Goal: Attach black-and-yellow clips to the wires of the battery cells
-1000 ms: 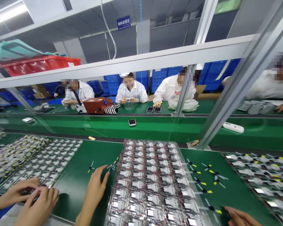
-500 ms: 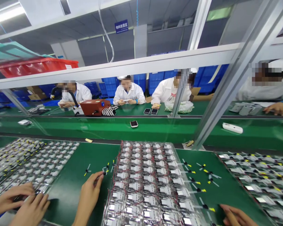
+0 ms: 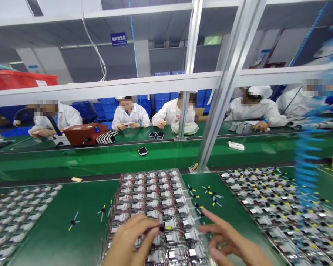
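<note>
My left hand (image 3: pixel 137 236) is over the middle of a clear plastic tray (image 3: pixel 178 172). Between its thumb and forefinger is a small black part with a yellow tab (image 3: pixel 168 228). Rows of white rectangular modules (image 3: pixel 152 194) with thin red wires fill the tray's pockets. By the tray's right edge, my right hand (image 3: pixel 230 236) has its fingers apart. Its forefinger tip is close to a black part with a yellow tab (image 3: pixel 199 205); I cannot tell if they touch. The tray's near end is partly behind my hands.
More filled trays stand left (image 3: pixel 24 214) and right (image 3: pixel 255 210). Loose black parts (image 3: pixel 72 222) with yellow tabs lie on the green table (image 3: pixel 58 236). A metal post (image 3: pixel 224 85) rises at the table's back. A blue coiled hose (image 3: pixel 308 170) hangs at right. Co-workers in white sit opposite.
My left hand has come from the loose parts left of the tray to above it, carrying a small part. My right hand has moved in towards the tray. The view has swung right.
</note>
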Motion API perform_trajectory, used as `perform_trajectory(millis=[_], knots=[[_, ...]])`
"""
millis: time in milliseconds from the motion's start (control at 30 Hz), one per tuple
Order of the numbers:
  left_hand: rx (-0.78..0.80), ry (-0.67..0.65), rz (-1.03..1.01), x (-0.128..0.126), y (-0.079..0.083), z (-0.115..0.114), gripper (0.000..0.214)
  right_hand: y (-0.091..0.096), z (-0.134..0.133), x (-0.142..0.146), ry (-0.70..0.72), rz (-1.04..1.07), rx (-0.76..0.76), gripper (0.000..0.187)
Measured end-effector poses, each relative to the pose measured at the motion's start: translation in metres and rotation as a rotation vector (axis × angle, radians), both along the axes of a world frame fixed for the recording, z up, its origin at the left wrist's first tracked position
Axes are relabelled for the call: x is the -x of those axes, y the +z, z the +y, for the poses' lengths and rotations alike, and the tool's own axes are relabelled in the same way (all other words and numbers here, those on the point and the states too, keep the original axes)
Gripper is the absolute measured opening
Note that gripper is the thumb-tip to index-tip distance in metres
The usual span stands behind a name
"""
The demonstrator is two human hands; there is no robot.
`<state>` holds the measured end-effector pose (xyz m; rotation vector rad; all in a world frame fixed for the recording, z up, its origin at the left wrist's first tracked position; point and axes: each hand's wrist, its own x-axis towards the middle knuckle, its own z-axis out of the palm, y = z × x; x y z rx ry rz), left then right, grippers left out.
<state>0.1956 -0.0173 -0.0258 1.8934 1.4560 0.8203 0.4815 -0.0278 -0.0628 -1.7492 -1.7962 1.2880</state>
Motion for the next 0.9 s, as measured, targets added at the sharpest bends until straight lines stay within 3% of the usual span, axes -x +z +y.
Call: perform_trajectory(millis=[33,100,200,300,400,500,600,733,900], knots=[[0.021,-0.090,0.049,-0.016,0.003,0.009,0.049,0.000,0.003,0.008,0.081,-0.029,-0.043,0.118],[0.081,-0.190,0.113,-0.042,0.007,0.025,0.038,-0.003,0.013,0.021,0.106,-0.018,-0.109,0.116],[0.133,-0.228,0.106,-0.070,0.015,0.044,0.022,-0.010,0.033,0.026,0.001,0.115,-0.169,0.107],[0.123,-0.295,0.083,-0.083,0.019,0.064,0.025,-0.015,0.051,0.016,-0.115,0.226,-0.181,0.101],[-0.009,-0.385,0.211,-0.081,0.007,0.094,0.032,-0.020,0.068,0.003,-0.223,0.246,-0.207,0.103],[-0.180,-0.355,0.496,-0.072,-0.017,0.129,0.038,-0.032,0.083,-0.012,-0.297,0.243,-0.236,0.103],[-0.192,-0.399,0.616,-0.064,-0.039,0.152,0.052,-0.048,0.093,-0.026,-0.283,0.278,-0.232,0.100],[-0.213,-0.439,0.552,-0.057,-0.055,0.160,0.057,-0.056,0.099,-0.034,-0.275,0.255,-0.206,0.098],[-0.262,-0.511,0.569,-0.054,-0.058,0.161,0.064,-0.038,0.108,-0.025,-0.269,0.164,-0.242,0.094]])
